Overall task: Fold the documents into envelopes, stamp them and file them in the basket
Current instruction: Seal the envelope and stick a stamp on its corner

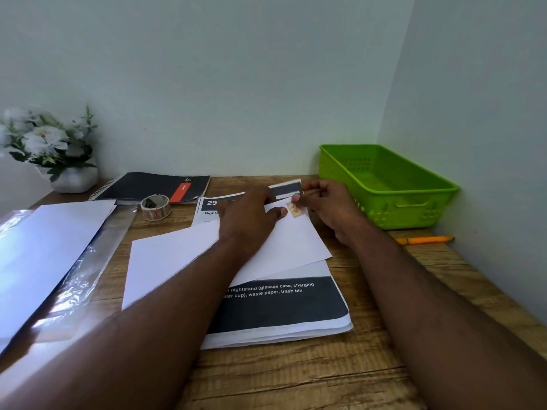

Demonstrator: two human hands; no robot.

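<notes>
A white envelope (177,258) lies slanted on a stack of printed documents (284,309) on the wooden desk. My left hand (251,217) rests flat on the envelope's far end, thumb beside a small orange stamp (294,210) at its top corner. My right hand (328,207) is at that corner, fingertips touching the stamp's edge. The green plastic basket (414,187) stands empty at the far right against the wall. A roll of stamps (156,207) sits left of the documents.
A black spiral notebook (154,186) lies at the back. More white sheets in a clear plastic sleeve (53,250) cover the left side. A white flower pot (74,179) stands far left. An orange pen (423,240) lies in front of the basket.
</notes>
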